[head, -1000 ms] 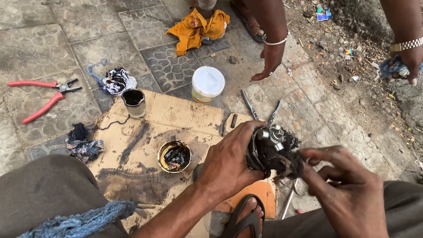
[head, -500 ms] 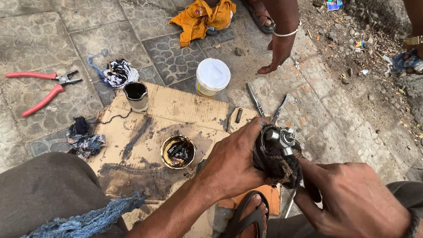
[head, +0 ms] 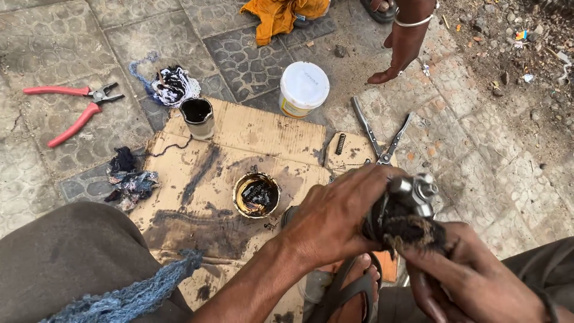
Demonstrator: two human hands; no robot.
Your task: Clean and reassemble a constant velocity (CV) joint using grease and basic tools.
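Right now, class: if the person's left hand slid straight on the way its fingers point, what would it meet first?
The left hand points rightward and already wraps the greasy metal part. Straight on, it would likely meet the right hand under that part, though depth is unclear.

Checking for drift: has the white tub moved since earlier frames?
No. The white tub sits at the same spot off the cardboard sheet's far edge; only the camera shifted.
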